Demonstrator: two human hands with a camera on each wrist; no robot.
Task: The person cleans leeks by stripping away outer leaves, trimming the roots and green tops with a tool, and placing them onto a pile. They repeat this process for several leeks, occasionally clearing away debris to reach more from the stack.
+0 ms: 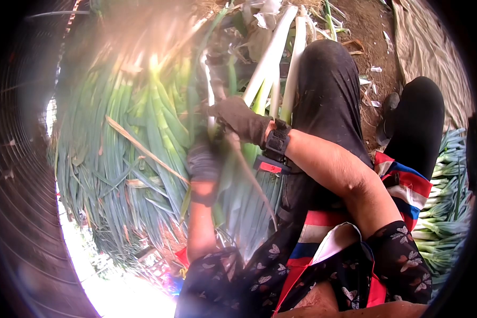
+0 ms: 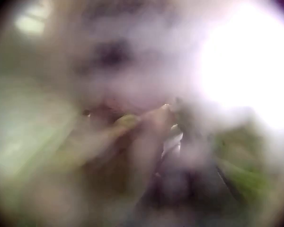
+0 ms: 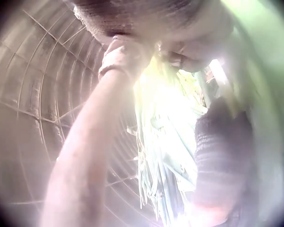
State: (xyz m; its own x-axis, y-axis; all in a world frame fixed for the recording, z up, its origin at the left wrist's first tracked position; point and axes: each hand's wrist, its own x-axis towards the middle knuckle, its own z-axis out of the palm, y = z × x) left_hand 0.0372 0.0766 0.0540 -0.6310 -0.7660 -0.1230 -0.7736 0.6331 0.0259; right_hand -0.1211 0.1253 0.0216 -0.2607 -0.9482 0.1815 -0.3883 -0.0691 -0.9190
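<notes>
Dark gloves cover both hands, which meet close together over a heap of leeks (image 1: 159, 111) in the head view. My left hand (image 1: 204, 161) grips a slim leek (image 1: 209, 85), its pale stem rising above the fist. My right hand (image 1: 244, 119) is beside it, knuckles up, fingers curled around a long brown stick-like piece (image 1: 254, 180) slanting down toward my lap. In the right wrist view this piece (image 3: 85, 142) runs from under the fingers to the lower left, and the left glove (image 3: 222, 151) shows at right. The left wrist view is badly blurred.
Thick white leeks (image 1: 273, 58) lean by my bent knee (image 1: 328, 79). A ribbed dark wall (image 1: 26, 159) curves along the left. At right are bare soil (image 1: 373, 47), a tan cloth (image 1: 429, 58) and a row of stacked leeks (image 1: 445, 212).
</notes>
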